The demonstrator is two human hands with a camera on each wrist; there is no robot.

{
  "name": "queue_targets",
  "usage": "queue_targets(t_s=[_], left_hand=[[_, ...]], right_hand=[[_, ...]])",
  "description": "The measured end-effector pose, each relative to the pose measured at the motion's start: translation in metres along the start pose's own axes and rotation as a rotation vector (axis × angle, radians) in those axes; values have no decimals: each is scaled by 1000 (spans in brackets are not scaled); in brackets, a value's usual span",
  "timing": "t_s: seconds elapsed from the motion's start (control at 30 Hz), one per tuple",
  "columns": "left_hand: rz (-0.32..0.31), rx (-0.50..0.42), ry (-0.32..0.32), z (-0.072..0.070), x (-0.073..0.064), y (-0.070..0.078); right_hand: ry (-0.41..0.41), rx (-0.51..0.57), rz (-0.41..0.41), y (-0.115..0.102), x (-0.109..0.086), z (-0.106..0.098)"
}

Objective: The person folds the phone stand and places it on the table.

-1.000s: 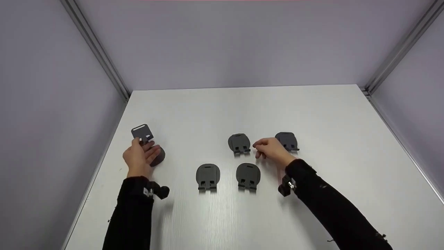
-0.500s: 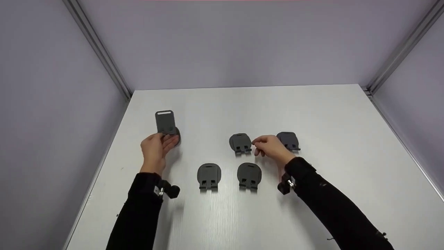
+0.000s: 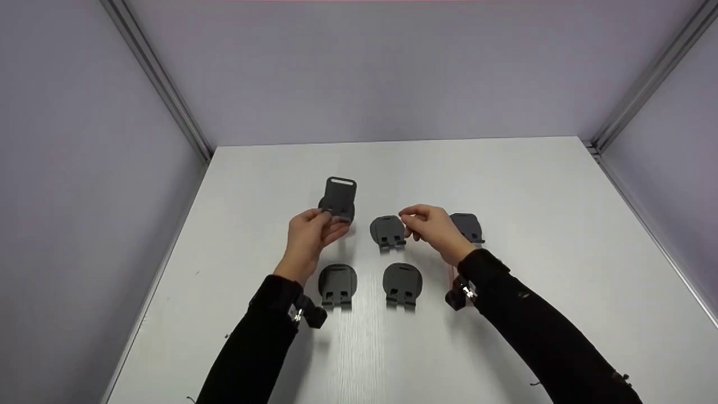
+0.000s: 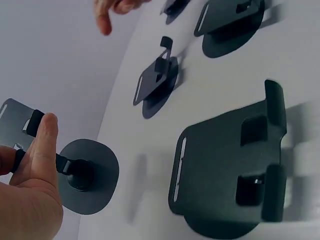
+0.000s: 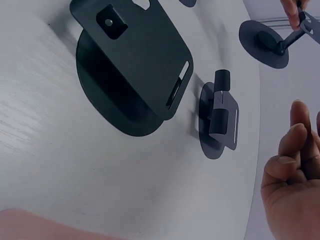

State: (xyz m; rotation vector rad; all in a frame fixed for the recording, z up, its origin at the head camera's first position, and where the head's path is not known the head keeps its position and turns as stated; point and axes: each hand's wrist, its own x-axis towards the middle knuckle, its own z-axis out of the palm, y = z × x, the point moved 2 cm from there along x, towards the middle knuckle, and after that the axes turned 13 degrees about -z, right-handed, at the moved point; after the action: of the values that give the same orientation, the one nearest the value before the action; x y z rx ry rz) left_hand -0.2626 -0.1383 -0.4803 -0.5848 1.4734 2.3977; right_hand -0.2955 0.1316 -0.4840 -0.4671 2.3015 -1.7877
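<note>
My left hand (image 3: pixel 305 241) pinches a dark grey phone stand (image 3: pixel 340 193) by the lower edge of its slotted plate and holds it above the table. Its round base (image 4: pixel 100 185) hangs behind the plate in the left wrist view. My right hand (image 3: pixel 436 229) hovers just right of a folded phone stand (image 3: pixel 388 229), fingers loosely bent. Nothing is between those fingers (image 5: pixel 292 137) in the right wrist view. Another folded stand (image 3: pixel 466 225) lies partly hidden behind the right hand. Nearer to me lie two more, a front left stand (image 3: pixel 337 283) and a front right stand (image 3: pixel 403 283).
The stands rest on a white table (image 3: pixel 269 168). A grey back wall (image 3: pixel 392 73) and side walls enclose it. Small cameras sit on both wrists, the left camera (image 3: pixel 314 315) close to the front left stand.
My left hand has carried the phone stand from the table's left side rightward toward the middle, turning its plate more upright. The right hand has shifted slightly up and left. The other stands stay put.
</note>
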Motion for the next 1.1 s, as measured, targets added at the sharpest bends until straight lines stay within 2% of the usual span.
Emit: queue_targets(t_s=[0.17,0.3,0.57,0.7,0.87,0.93,1.0,1.07,1.1], left_hand=[[-13,44,-74,22,-1,-13],[-21,101,-114,33,-3,-22],[-48,208,-153,40,-1,-33],[-36,227,-160,44,-1,-36],[-20,232,-197,46,-3,-37],[4,242,-209,46,-3,-36],[52,257,-192,43,-3,-34],[136,311,-132,39,-1,-30],[196,366,-81,37,0,-27]], right_hand=[[22,52,-48,-9,3,2],[33,72,-101,-16,5,2],[53,79,-163,-22,9,2],[79,75,-201,-23,8,2],[112,13,-274,-27,7,2],[121,-12,-298,-29,6,1],[130,-30,-316,-30,6,0],[132,-45,-330,-30,6,-1],[130,-50,-336,-30,6,-1]])
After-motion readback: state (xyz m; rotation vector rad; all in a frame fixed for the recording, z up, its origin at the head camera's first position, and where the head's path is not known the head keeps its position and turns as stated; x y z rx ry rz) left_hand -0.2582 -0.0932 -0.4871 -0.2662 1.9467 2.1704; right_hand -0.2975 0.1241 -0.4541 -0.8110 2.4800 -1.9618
